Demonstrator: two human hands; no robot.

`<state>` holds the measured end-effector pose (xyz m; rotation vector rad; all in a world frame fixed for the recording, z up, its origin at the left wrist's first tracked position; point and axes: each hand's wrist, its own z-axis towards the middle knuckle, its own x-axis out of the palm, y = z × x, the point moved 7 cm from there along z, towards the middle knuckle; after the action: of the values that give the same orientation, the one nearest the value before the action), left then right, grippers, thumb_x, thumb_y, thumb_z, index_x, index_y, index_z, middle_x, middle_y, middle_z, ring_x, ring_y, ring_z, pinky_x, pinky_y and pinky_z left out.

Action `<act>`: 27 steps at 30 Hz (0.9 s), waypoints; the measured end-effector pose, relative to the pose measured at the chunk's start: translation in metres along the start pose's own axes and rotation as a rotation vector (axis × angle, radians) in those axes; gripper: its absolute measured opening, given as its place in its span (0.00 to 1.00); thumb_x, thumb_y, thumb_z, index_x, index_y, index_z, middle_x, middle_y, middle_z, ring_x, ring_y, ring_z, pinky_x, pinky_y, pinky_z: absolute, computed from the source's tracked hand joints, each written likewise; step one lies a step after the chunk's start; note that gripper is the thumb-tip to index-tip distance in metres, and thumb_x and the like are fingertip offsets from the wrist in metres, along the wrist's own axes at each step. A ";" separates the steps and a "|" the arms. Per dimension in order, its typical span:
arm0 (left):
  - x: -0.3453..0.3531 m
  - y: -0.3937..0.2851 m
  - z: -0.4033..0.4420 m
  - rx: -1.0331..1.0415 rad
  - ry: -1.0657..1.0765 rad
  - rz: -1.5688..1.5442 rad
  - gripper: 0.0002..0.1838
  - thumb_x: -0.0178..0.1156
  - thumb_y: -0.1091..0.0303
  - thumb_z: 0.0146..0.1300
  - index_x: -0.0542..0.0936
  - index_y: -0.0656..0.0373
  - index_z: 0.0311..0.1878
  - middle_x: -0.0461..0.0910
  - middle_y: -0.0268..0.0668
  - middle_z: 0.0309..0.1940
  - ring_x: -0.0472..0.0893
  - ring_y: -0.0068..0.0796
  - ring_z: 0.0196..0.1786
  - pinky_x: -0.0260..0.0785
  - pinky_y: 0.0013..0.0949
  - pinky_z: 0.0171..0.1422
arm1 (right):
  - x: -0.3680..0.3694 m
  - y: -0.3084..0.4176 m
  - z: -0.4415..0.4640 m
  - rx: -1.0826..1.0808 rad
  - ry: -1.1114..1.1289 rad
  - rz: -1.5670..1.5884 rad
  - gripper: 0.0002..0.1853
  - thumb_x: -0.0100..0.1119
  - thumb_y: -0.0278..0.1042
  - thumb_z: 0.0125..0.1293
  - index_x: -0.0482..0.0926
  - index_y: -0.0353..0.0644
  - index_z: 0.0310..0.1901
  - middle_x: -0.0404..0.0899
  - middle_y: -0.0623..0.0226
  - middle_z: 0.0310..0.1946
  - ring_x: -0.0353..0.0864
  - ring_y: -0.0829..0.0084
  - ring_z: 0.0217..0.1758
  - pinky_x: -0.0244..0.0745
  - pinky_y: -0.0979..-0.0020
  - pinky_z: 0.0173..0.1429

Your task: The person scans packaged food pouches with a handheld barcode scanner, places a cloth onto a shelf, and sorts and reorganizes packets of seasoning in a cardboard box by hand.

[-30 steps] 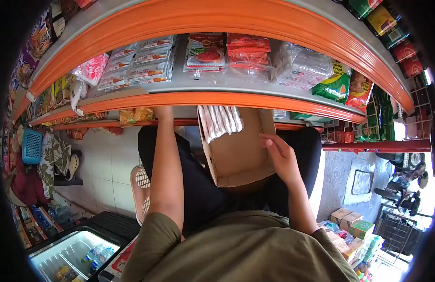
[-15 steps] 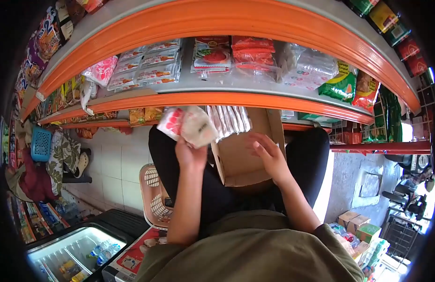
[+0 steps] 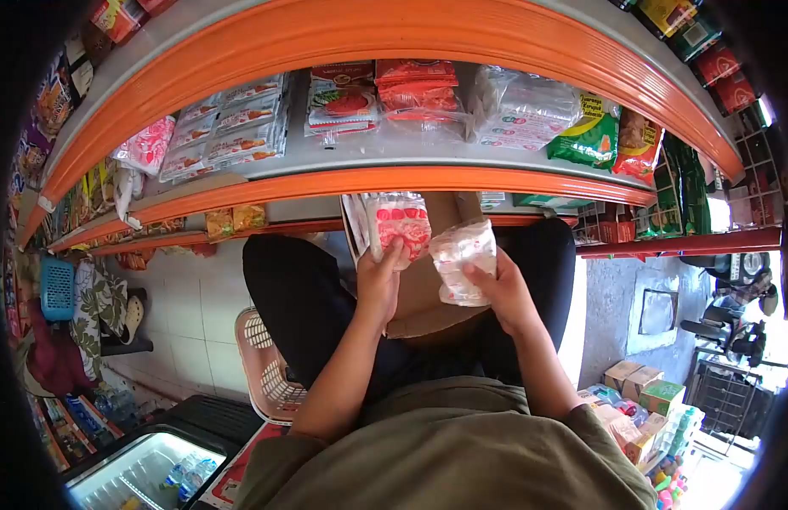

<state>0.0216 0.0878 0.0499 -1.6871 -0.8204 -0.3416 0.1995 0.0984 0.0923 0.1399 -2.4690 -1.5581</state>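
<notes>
My left hand (image 3: 380,285) is closed on a pink-and-white plastic packet (image 3: 400,223), its thumb across the lower edge. Beside it, my right hand (image 3: 506,293) grips a whitish packet (image 3: 463,262) with faint pink print, thumb on its face. The two packets are close together, tilted over an open cardboard box (image 3: 436,325) between my knees. Silvery-white packets (image 3: 355,223) stand in the box's left side, mostly hidden behind my left hand's packet.
An orange-edged shelf (image 3: 394,180) spans the front, bearing silver sachet packs (image 3: 232,127), red packets (image 3: 417,89), clear-wrapped packs (image 3: 526,110) and a green bag (image 3: 588,132). A pink basket (image 3: 270,374) stands left of my legs, near a glass-topped freezer (image 3: 147,463). Another person (image 3: 62,340) is at far left.
The packets in my left hand have come apart: my right hand, bare before, now holds the whitish one. The view has shifted slightly, and the packets in the box are more covered.
</notes>
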 end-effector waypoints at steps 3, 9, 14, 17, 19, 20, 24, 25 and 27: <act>-0.005 0.009 0.002 -0.043 -0.002 0.084 0.14 0.58 0.67 0.62 0.74 0.63 0.49 0.78 0.33 0.42 0.77 0.23 0.45 0.68 0.29 0.53 | -0.006 0.022 -0.010 -0.052 0.017 -0.085 0.21 0.62 0.31 0.59 0.70 0.34 0.52 0.77 0.66 0.42 0.75 0.78 0.45 0.69 0.74 0.51; 0.014 0.011 -0.004 -0.102 0.129 0.094 0.31 0.61 0.77 0.56 0.62 0.58 0.63 0.70 0.38 0.55 0.74 0.28 0.53 0.70 0.32 0.54 | 0.007 0.062 -0.016 -0.156 0.316 0.086 0.30 0.69 0.32 0.49 0.69 0.32 0.54 0.80 0.61 0.38 0.81 0.72 0.39 0.74 0.72 0.48; 0.015 0.041 -0.010 -0.426 0.277 0.122 0.39 0.56 0.80 0.55 0.53 0.54 0.69 0.64 0.35 0.62 0.68 0.33 0.62 0.68 0.35 0.59 | 0.002 0.029 0.016 -0.086 0.056 -0.173 0.13 0.62 0.35 0.59 0.78 0.33 0.39 0.78 0.71 0.29 0.73 0.84 0.32 0.68 0.79 0.39; 0.006 0.060 -0.012 -0.472 0.179 0.080 0.29 0.54 0.75 0.59 0.60 0.56 0.65 0.68 0.35 0.59 0.70 0.32 0.60 0.67 0.37 0.59 | 0.000 0.027 0.023 -0.163 -0.006 -0.104 0.15 0.63 0.41 0.57 0.79 0.35 0.37 0.78 0.69 0.24 0.74 0.82 0.28 0.68 0.77 0.35; 0.007 0.062 -0.012 -0.454 0.133 0.009 0.24 0.53 0.73 0.61 0.65 0.57 0.62 0.70 0.36 0.57 0.71 0.33 0.58 0.67 0.39 0.58 | 0.001 0.041 0.023 -0.146 -0.066 -0.783 0.17 0.64 0.42 0.56 0.79 0.35 0.37 0.76 0.65 0.21 0.73 0.79 0.24 0.69 0.76 0.33; 0.008 0.061 -0.012 -0.429 0.116 0.034 0.22 0.51 0.66 0.64 0.65 0.57 0.62 0.69 0.36 0.58 0.71 0.33 0.59 0.65 0.39 0.60 | 0.001 0.040 0.025 -0.217 -0.044 -0.753 0.18 0.65 0.43 0.54 0.79 0.34 0.35 0.74 0.62 0.18 0.73 0.77 0.22 0.69 0.75 0.32; 0.007 0.061 -0.010 -0.427 0.058 -0.076 0.26 0.40 0.51 0.69 0.64 0.57 0.62 0.68 0.36 0.59 0.70 0.33 0.60 0.61 0.39 0.64 | -0.005 0.021 0.030 -0.055 0.108 -0.779 0.14 0.61 0.40 0.60 0.78 0.34 0.35 0.74 0.72 0.21 0.64 0.84 0.23 0.66 0.77 0.31; 0.009 0.058 -0.009 -0.429 0.062 -0.077 0.26 0.40 0.51 0.69 0.64 0.57 0.62 0.68 0.36 0.59 0.70 0.33 0.60 0.61 0.39 0.64 | -0.007 0.015 0.032 -0.093 0.098 -0.656 0.14 0.58 0.40 0.63 0.78 0.34 0.35 0.74 0.72 0.22 0.65 0.84 0.24 0.65 0.78 0.31; 0.017 0.037 -0.006 -0.217 0.128 -0.134 0.30 0.32 0.45 0.69 0.63 0.57 0.63 0.67 0.36 0.60 0.68 0.34 0.62 0.58 0.40 0.66 | -0.007 0.011 0.032 -0.128 0.087 -0.535 0.15 0.55 0.41 0.65 0.77 0.34 0.35 0.75 0.71 0.23 0.66 0.84 0.24 0.65 0.78 0.31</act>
<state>0.0597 0.0850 0.0352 -1.7932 -0.8263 -0.6438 0.1993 0.1326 0.0885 0.8886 -2.3708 -1.8459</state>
